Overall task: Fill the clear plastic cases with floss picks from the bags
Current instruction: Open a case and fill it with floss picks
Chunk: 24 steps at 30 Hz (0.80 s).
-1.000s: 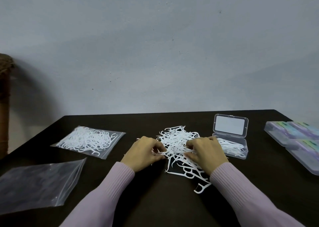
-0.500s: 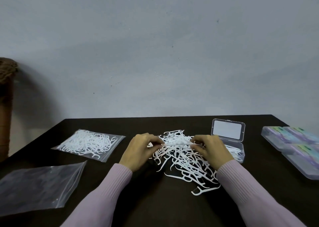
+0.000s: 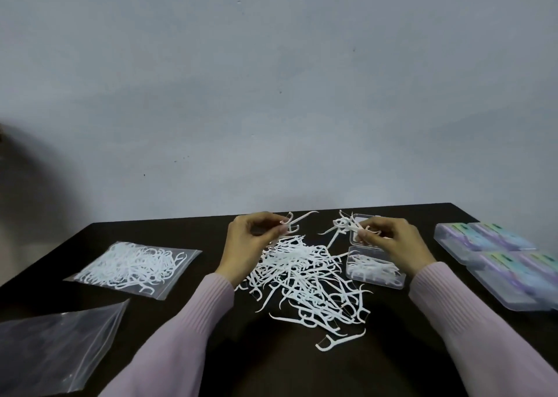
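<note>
A loose pile of white floss picks [image 3: 305, 279] lies on the dark table [image 3: 271, 366] between my arms. My left hand [image 3: 250, 245] is raised above the pile's far left and pinches a couple of picks [image 3: 294, 223] at its fingertips. My right hand [image 3: 395, 242] pinches a small bunch of picks [image 3: 344, 227] over the open clear plastic case [image 3: 374, 271]. The case holds several picks, and its lid stands open behind my right hand, mostly hidden.
A sealed bag full of floss picks [image 3: 133, 265] lies at the left. An empty clear bag [image 3: 51, 348] lies at the near left corner. Several closed cases with coloured labels [image 3: 510, 261] are stacked at the right edge. A grey wall rises behind the table.
Both hands lifted off the pile and drew apart. The left rose with a couple of picks; the right carried a bunch rightward to above the open case.
</note>
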Tool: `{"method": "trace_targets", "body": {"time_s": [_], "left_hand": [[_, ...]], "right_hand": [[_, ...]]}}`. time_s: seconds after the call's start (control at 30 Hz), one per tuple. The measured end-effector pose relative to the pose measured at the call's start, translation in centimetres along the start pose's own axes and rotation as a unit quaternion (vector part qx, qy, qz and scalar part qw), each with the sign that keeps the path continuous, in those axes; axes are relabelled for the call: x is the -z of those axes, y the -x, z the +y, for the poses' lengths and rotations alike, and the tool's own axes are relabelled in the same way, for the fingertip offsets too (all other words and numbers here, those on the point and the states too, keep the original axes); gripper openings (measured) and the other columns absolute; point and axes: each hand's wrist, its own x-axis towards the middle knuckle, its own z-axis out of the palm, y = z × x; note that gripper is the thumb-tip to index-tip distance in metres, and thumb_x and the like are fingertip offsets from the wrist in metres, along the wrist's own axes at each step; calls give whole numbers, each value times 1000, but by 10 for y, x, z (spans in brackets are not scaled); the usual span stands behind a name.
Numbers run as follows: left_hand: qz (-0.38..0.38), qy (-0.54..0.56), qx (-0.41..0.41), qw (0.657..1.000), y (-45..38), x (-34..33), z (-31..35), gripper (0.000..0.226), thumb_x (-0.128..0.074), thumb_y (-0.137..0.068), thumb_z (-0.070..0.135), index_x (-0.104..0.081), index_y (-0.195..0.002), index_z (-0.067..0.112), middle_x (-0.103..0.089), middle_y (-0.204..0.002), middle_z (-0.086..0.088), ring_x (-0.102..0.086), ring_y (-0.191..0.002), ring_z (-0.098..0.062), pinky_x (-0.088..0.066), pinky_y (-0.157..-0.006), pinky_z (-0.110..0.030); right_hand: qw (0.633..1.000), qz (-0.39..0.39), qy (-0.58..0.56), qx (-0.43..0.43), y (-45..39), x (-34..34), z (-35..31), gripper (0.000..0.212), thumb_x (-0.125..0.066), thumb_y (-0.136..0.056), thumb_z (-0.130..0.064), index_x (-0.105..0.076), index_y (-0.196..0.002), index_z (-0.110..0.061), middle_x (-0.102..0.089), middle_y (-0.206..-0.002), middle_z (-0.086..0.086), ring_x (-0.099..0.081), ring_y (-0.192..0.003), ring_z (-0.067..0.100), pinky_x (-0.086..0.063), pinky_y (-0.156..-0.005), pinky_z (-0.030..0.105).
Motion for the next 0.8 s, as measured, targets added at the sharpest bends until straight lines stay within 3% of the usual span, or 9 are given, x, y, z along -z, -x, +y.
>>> {"method": "trace_targets", "body": {"time_s": [0.13,0.27,0.37,0.47,0.57,0.67,0.8], "left_hand": [[-23,65,1,998,-19,-32,10,11,-74,-77,7,-74,-84,16,-74,-81,-4,-69,-79,-12,-52,-72,-21],[-41,114,6,993,-30,-66,16,12,-73,-77,4,-74,-85,13,-74,-81,-6,-68,-78,-11,-51,-70,-19],[-60,141,21,988,-32,-88,17,13,-72,-79,3,-73,-87,12,-73,-79,-3,-68,-75,-9,-50,-67,-18],[-63,178,48,981,-36,-103,17,14,-70,-80,1,-73,-86,14,-72,-75,1,-65,-70,-6,-51,-65,-18],[-63,211,75,973,-41,-111,16,13,-67,-82,1,-72,-87,12,-72,-76,-1,-63,-69,-7,-51,-64,-18],[-66,238,104,963,-43,-116,12,14,-66,-83,0,-71,-91,9,-73,-79,-2,-67,-71,-8,-52,-63,-17],[-58,260,137,954,-46,-120,5,13,-66,-83,1,-70,-92,9,-74,-81,-1,-69,-73,-8,-52,-63,-17]], "right_hand": [[999,3,38,-34,-3,30,17,12,-58,-87,-15,-62,-97,-19,-65,-82,-5,-61,-81,11,-45,-68,20],[996,-8,61,-59,0,40,30,11,-54,-90,-16,-58,-98,-20,-59,-86,-8,-52,-78,2,-43,-76,22],[993,-30,95,-70,3,37,40,10,-55,-90,-16,-58,-94,-24,-60,-96,-4,-53,-86,7,-43,-84,24],[986,-46,140,-79,1,37,45,17,-53,-91,-19,-61,-106,-21,-59,-107,-3,-50,-90,6,-40,-86,21],[981,-58,170,-71,0,37,48,24,-52,-91,-18,-60,-114,-18,-54,-111,-6,-46,-92,4,-38,-85,16],[978,-72,186,-56,-3,33,50,29,-53,-91,-19,-59,-119,-15,-50,-107,-6,-45,-91,3,-38,-72,9],[979,-76,186,-17,-6,29,56,30,-54,-90,-17,-57,-120,-20,-53,-111,-8,-46,-86,-4,-38,-67,5]]}}
